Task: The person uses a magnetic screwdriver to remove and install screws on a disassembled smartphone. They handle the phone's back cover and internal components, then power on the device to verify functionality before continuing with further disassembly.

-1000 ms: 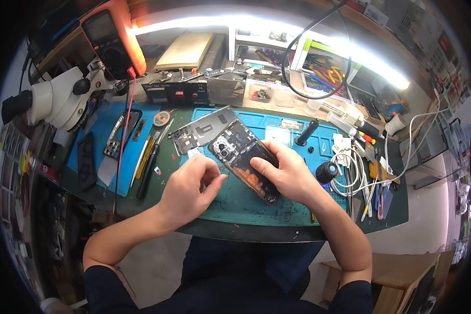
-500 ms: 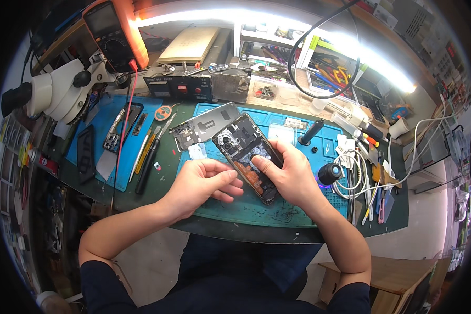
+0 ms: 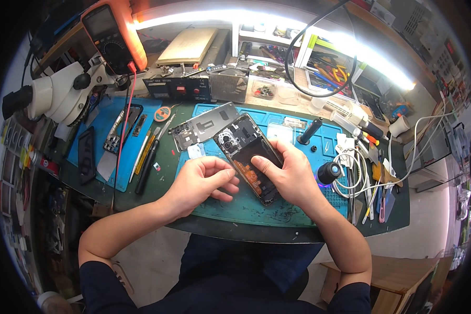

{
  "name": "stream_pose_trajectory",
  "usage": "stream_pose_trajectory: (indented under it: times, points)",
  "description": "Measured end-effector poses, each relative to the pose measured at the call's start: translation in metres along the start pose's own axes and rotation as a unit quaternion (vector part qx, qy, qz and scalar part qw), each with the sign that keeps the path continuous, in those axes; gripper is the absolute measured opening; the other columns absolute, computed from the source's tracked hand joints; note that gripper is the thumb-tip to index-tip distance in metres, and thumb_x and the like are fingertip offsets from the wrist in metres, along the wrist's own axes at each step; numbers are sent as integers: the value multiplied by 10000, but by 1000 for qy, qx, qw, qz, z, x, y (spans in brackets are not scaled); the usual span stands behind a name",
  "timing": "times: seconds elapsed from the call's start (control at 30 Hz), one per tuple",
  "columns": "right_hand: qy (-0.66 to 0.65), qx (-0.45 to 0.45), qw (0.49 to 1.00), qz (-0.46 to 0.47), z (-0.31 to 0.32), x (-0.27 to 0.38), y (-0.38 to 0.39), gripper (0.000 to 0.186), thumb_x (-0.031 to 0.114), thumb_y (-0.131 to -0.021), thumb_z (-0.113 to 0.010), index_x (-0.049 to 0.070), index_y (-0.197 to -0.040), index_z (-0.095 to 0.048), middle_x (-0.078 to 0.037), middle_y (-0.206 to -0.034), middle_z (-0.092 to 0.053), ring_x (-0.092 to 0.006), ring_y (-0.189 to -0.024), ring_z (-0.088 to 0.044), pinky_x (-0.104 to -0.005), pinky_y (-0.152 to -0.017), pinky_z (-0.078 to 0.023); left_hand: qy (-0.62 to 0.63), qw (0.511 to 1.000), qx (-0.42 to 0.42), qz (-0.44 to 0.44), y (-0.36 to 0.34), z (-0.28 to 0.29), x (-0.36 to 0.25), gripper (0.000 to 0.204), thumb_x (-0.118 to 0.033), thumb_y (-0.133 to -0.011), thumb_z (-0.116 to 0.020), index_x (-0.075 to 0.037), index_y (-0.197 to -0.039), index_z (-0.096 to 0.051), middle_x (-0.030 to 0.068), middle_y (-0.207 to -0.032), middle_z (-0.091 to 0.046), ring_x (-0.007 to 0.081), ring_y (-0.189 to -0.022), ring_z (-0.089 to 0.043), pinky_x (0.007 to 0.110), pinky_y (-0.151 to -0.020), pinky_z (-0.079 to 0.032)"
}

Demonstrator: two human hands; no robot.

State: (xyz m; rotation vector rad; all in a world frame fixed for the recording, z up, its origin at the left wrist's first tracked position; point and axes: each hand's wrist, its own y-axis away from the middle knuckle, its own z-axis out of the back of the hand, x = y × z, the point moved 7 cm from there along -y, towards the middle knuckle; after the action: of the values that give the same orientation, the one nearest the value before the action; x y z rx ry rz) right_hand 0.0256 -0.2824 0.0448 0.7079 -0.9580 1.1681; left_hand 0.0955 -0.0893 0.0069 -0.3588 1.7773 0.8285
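Note:
My right hand (image 3: 290,175) grips an opened black phone (image 3: 242,145), thumb over its inner parts, which show a camera module and orange flex. My left hand (image 3: 206,183) is just beside the phone's lower left edge, thumb and index tips together, other fingers curled loosely; anything between the tips is too small to make out. A silver phone back cover (image 3: 201,125) lies behind the phone on the blue work mat (image 3: 298,212), with a small white piece (image 3: 196,150) near it.
A microscope (image 3: 49,94) and orange multimeter (image 3: 112,36) stand at left, above a second mat (image 3: 102,167) with phone parts. Screwdrivers (image 3: 147,167) lie beside it. At right are a dark cylinder (image 3: 328,174), white cables (image 3: 356,186) and tools. A power unit (image 3: 178,90) stands behind.
My left hand has moved right and its middle to little fingers have loosened from a tighter curl. The phone in my right hand has shifted slightly right.

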Motion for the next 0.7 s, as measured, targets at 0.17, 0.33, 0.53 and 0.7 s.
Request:
stream_pose_trajectory:
  times: [0.17, 0.33, 0.53, 0.7]
  points:
    - [-4, -11, 1000, 8, 1, 2, 1, 332, 241, -1004, -799, 1, -1219, -717, -182, -1089, -792, -285, -1002, -779, -411, -885, -592, 49, 999, -8, -21, 0, -4, -5, 303, -198, -1092, -715, 48, -1267, -695, 187, -1218, -765, 231, -1074, -790, 326, -880, -676]
    - [18, -22, 999, 14, 0, 1, -1, 323, 193, -1006, -826, -17, -1230, -729, -106, -1070, -810, -130, -958, -747, -320, -856, -595, 52, 998, -15, -13, -3, -4, -3, 298, -191, -1090, -720, 61, -1249, -697, 188, -1184, -777, 240, -1043, -803, 323, -868, -680]
    - [-5, -19, 1000, 10, 1, -5, 0, 347, 247, -991, -812, 1, -1219, -724, -177, -1088, -793, -271, -991, -785, -397, -866, -599, 14, 999, -9, -32, -4, -3, -2, 280, -196, -1089, -723, 60, -1200, -701, 175, -1118, -780, 239, -982, -811, 325, -835, -685]
    - [-49, -10, 999, -5, -1, -11, -2, 377, 193, -996, -827, -13, -1286, -706, -123, -1105, -800, -163, -986, -749, -333, -874, -596, -3, 999, -10, -35, 1, -5, -3, 257, -191, -1087, -723, 48, -1179, -700, 157, -1091, -771, 223, -961, -798, 335, -827, -684]
